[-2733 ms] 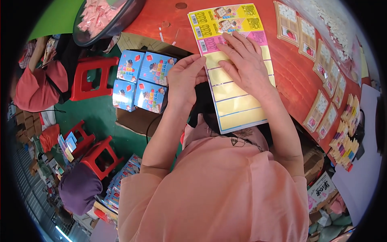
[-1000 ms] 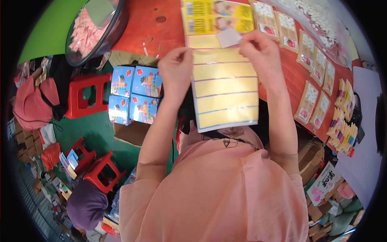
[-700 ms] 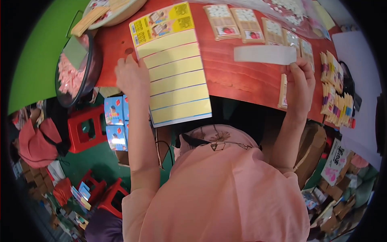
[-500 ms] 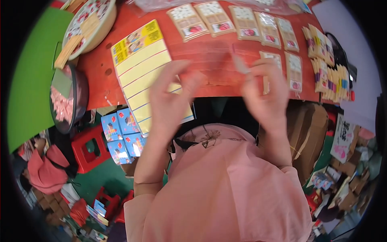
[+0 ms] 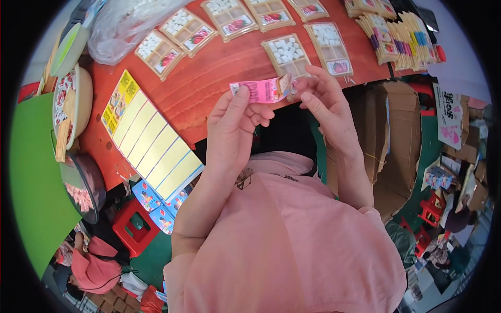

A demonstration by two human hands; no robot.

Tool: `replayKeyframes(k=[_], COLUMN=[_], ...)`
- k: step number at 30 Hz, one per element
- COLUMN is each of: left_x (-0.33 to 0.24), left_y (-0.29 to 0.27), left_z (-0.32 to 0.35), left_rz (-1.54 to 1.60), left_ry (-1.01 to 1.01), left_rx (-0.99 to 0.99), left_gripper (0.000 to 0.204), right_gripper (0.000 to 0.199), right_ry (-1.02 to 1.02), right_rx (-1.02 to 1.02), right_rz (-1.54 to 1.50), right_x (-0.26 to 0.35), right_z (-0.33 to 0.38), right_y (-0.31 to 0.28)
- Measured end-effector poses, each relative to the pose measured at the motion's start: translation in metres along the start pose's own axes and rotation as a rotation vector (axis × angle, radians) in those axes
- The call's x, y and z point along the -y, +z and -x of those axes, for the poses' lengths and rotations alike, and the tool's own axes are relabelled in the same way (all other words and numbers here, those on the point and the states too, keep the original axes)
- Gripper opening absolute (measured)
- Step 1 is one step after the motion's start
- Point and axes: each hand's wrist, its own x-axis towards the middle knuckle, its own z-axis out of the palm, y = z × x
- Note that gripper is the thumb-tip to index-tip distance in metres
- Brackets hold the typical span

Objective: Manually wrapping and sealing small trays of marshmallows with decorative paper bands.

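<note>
A small flat pink packet or card [image 5: 263, 89] with a picture at its right end is pinched between the thumb and fingers of my left hand [image 5: 232, 122]. It is held level above the front edge of the red table. My right hand [image 5: 331, 107] is at the packet's right end, thumb and fingers spread, the fingertips very close to it; whether they touch is unclear. Just beyond the hands lie two clear compartment trays, one tray [image 5: 288, 55] and another tray [image 5: 330, 47], with small white pieces and strawberry pictures.
More filled trays [image 5: 229, 18] line the far side of the red table [image 5: 209, 68]. A yellow striped sheet [image 5: 148, 141] overhangs its front edge at left. Bundled sticks [image 5: 412, 41] sit at far right. A large basin [image 5: 86, 99], dark tub [image 5: 94, 190] and cardboard box [image 5: 404, 141] stand around.
The view has shifted, with the table and trays appearing further left and up. My hands have come closer together, and the pink packet now shows clearly in my left hand.
</note>
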Motion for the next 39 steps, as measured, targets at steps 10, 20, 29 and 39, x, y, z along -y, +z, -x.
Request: replayKeyframes(k=[10,20,29,39], left_x=[-0.008,-0.053,-0.048,-0.041], left_y=[-0.001,-0.046,-0.058,-0.041], left_z=[0.011,0.037,0.035,0.023], left_rz=[0.093,0.056,0.269,0.293], left_ry=[-0.042,0.205,0.135,0.036], left_rx=[-0.048,-0.197,-0.230,-0.187], left_gripper=[0.026,0.030,0.022,0.017], right_gripper=[0.035,0.050,0.045,0.061], right_ry=[-0.290,-0.437,-0.410,-0.093], right_rx=[-0.266,-0.187,0.021,0.062], right_rz=[0.765,1.349,1.331,-0.245], right_x=[-0.008,-0.041,-0.024,0.000], right_z=[-0.024,-0.063,-0.050,-0.036], right_y=[-0.027,0.038,0.080,0.051])
